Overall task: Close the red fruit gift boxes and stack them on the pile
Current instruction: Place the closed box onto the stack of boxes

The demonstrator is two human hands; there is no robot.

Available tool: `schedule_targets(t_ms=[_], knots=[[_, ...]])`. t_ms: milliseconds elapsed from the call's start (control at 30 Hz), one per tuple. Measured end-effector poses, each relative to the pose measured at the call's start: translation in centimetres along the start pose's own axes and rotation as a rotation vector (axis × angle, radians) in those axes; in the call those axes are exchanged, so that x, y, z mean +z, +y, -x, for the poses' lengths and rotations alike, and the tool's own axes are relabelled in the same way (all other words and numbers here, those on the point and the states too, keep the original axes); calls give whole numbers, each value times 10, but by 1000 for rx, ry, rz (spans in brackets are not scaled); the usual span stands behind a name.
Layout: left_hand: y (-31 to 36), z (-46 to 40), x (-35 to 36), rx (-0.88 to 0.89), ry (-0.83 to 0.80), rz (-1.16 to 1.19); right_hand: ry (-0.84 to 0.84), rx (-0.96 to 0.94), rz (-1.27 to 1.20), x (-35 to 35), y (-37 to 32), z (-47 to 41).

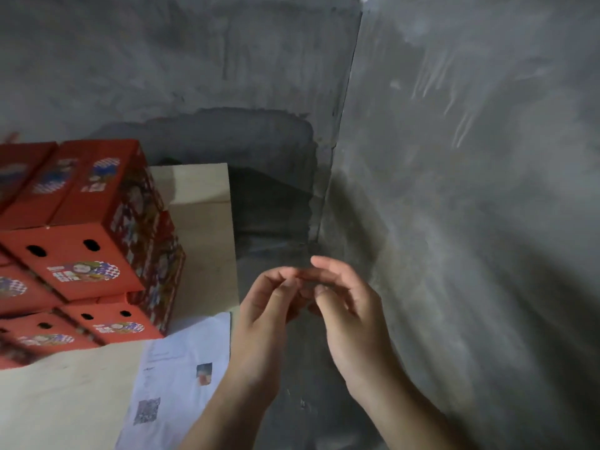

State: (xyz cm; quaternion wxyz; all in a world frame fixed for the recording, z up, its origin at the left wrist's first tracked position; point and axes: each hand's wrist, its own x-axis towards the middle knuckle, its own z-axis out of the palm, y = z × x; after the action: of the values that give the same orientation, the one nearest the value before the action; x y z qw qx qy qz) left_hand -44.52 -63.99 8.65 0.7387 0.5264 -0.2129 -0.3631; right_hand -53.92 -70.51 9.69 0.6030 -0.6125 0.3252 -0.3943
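Note:
A pile of closed red fruit gift boxes (81,222) stands at the left on a pale wooden board (201,203), in several layers, with printed labels and round holes on the lids. My left hand (263,313) and my right hand (347,313) are raised together to the right of the pile, over the dark gap by the wall. Their fingertips meet, loosely curled, and I see nothing held between them. Neither hand touches a box.
A white printed sheet of paper (175,378) lies on the board in front of the pile. Grey concrete walls (454,157) meet in a corner straight ahead. A dark concrete floor strip (276,222) runs between the board's right edge and the wall.

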Motion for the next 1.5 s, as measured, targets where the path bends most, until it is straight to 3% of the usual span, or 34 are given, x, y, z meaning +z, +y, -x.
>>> schedule_targets(t_ms=[267, 433, 633, 1033, 1200, 1333, 1500], knots=[[-1, -121, 13, 138, 520, 58, -389, 11, -2, 26, 35, -165], [13, -186, 24, 233, 564, 158, -664, 1, 5, 53, 41, -254], [23, -275, 0, 309, 734, 162, -904, -33, 12, 113, 50, -348], [108, -492, -120, 397, 1027, -11, -1198, -73, -26, 312, 47, -527], [116, -559, -180, 351, 1248, 36, -1303, -74, -3, 403, 83, -571], [113, -599, -235, 298, 1490, 42, -1509, -43, 19, 476, 120, -602], [108, -630, -299, 271, 1642, 62, -1733, -123, 202, 576, 168, -618]])
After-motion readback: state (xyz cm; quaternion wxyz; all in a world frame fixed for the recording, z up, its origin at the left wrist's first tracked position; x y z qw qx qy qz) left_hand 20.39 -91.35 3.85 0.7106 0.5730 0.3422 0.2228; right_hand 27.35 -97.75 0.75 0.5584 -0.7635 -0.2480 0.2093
